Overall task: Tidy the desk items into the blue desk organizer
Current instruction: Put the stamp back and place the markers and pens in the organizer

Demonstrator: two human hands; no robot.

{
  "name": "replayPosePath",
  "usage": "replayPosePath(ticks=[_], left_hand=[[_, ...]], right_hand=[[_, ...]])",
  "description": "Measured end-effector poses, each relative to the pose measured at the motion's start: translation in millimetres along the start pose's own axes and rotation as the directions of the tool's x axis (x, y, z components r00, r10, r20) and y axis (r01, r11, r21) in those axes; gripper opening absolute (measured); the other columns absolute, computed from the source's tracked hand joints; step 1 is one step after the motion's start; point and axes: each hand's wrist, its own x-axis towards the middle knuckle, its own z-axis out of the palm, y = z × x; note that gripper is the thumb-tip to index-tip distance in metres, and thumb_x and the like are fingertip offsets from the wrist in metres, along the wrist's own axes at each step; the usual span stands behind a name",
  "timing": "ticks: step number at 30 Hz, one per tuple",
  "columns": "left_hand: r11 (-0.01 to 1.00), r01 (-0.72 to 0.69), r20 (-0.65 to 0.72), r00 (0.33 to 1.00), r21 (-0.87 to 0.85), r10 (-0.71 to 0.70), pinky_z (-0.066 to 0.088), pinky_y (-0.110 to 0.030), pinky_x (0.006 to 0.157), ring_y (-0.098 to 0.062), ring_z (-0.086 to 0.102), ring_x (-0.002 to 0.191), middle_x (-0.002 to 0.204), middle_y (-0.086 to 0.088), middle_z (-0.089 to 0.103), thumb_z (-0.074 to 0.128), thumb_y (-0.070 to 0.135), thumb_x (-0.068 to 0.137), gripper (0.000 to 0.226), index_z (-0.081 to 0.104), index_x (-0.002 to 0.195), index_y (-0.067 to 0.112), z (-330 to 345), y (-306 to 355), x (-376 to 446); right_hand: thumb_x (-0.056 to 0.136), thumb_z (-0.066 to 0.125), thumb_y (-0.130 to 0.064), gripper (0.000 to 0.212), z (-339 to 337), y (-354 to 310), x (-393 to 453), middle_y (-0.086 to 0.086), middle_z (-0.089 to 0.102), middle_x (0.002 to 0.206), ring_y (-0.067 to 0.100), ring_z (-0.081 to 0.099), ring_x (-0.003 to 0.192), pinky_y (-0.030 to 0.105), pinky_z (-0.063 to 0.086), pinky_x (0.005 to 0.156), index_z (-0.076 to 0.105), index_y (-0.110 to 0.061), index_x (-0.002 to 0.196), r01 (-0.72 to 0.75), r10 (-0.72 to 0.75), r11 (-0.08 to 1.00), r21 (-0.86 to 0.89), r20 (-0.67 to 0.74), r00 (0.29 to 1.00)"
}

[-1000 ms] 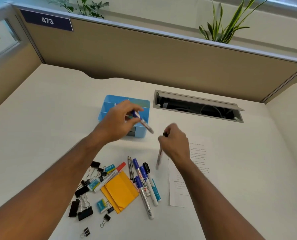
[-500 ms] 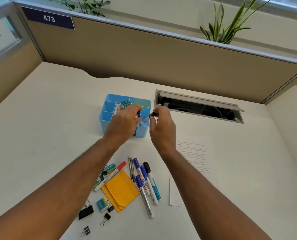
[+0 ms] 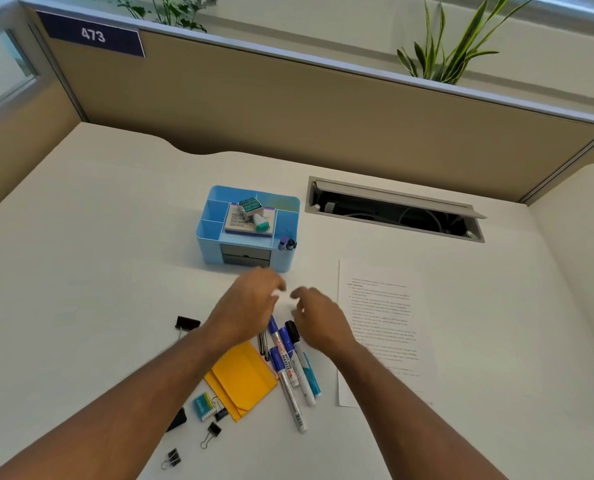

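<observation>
Markers lie on tabletop beneath both hands, long axes toward the organizer; left hand and right hand equally near, fingers loosely curled, empty.

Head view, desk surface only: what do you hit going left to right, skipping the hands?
Black binder clip → blue desk organizer → markers → printed sheet → open cable tray. The yellow envelope and the small clips overlap these in order, so they are left out.
</observation>
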Motion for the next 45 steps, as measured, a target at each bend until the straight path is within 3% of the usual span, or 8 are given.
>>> replayPosePath(ticks=[4, 18, 24, 28, 31, 35, 42, 45], left_hand=[[0.996, 0.009, 0.337, 0.941, 0.088, -0.038, 0.035, -0.024, 0.093, -0.009, 0.043, 0.115, 0.123, 0.012, 0.053, 0.065, 0.018, 0.090, 0.036, 0.055, 0.122, 0.029, 17, -6, -14], [0.913, -0.290, 0.510, 0.853, 0.287, 0.110, 0.039, -0.028, 0.079, -0.013, 0.047, 0.094, 0.107, 0.004, 0.057, 0.066, 0.020, 0.091, 0.019, 0.057, 0.105, 0.027, 9, -12, 11], [0.998, 0.054, 0.612, 0.791, -0.017, -0.032, 0.052, -0.026, 0.085, -0.004, 0.060, 0.094, 0.102, 0.014, 0.064, 0.066, 0.023, 0.092, 0.017, 0.062, 0.105, 0.032, -54, 0, 29], [0.954, 0.154, 0.450, 0.893, -0.258, -0.022, 0.052, -0.019, 0.075, 0.002, 0.062, 0.089, 0.095, 0.014, 0.065, 0.068, 0.020, 0.090, 0.015, 0.065, 0.100, 0.030, -114, 8, 43], [0.922, 0.046, 0.018, 0.999, -0.383, -0.042, 0.052, -0.016, 0.071, -0.008, 0.061, 0.088, 0.094, 0.008, 0.066, 0.070, 0.017, 0.089, 0.012, 0.068, 0.100, 0.021, -140, 14, 53], [0.964, -0.104, -0.434, 0.901, -0.244, -0.013, 0.050, -0.008, 0.069, -0.012, 0.061, 0.090, 0.101, 0.003, 0.065, 0.069, 0.024, 0.091, 0.020, 0.067, 0.104, 0.009, -138, 14, 69], [0.999, -0.008, -0.366, 0.931, -0.035, -0.005, 0.051, -0.011, 0.073, -0.019, 0.065, 0.096, 0.107, -0.005, 0.065, 0.070, 0.019, 0.090, 0.023, 0.067, 0.111, 0.009, -85, 4, 86], [0.999, 0.029, -0.316, 0.948, -0.013, -0.032, 0.059, -0.028, 0.079, -0.020, 0.066, 0.092, 0.110, -0.006, 0.065, 0.068, 0.017, 0.091, 0.024, 0.066, 0.114, 0.010, -69, 2, 88]], right_hand=[[0.096, 0.057, -0.029, 0.037, 12, 2, -8, 0.001, 0.052, 0.122, 0.019, 0.060, 0.100, 0.033, 0.052, 0.083, 0.053, -0.024, 0.132, 0.050, -0.035, 0.996, -0.077, 0.189, 0.981], [0.086, 0.063, -0.006, 0.023, 13, -2, -9, 0.008, 0.053, 0.103, 0.021, 0.054, 0.087, 0.034, 0.051, 0.076, 0.050, -0.014, 0.104, -0.101, 0.109, 0.991, -0.085, 0.098, 0.989], [0.087, 0.068, -0.015, 0.026, -24, 3, 3, -0.001, 0.058, 0.090, 0.013, 0.057, 0.078, 0.026, 0.050, 0.063, 0.048, -0.020, 0.104, -0.312, 0.324, 0.932, 0.185, -0.038, 0.945], [0.087, 0.066, -0.008, 0.026, -53, -8, 10, -0.002, 0.056, 0.089, 0.016, 0.059, 0.082, 0.025, 0.053, 0.067, 0.048, -0.021, 0.100, -0.202, 0.372, 0.871, 0.447, -0.334, 0.866], [0.090, 0.066, -0.008, 0.025, -71, -21, 15, -0.003, 0.057, 0.097, 0.015, 0.060, 0.088, 0.023, 0.055, 0.073, 0.051, -0.021, 0.105, 0.105, 0.257, 0.878, 0.466, -0.646, 0.719], [0.094, 0.063, -0.009, 0.023, -84, -40, 23, -0.003, 0.059, 0.107, 0.012, 0.059, 0.096, 0.017, 0.052, 0.079, 0.052, -0.019, 0.112, 0.301, 0.171, 0.849, 0.435, -0.764, 0.622], [0.096, 0.061, -0.011, 0.018, -67, -44, 37, 0.000, 0.061, 0.108, 0.010, 0.061, 0.098, 0.003, 0.046, 0.071, 0.053, -0.016, 0.112, 0.266, 0.022, 0.910, 0.318, -0.678, 0.735], [0.096, 0.062, -0.013, 0.019, -61, -43, 39, 0.005, 0.062, 0.110, 0.012, 0.062, 0.099, 0.001, 0.042, 0.063, 0.054, -0.013, 0.113, 0.229, -0.008, 0.934, 0.274, -0.626, 0.780]])
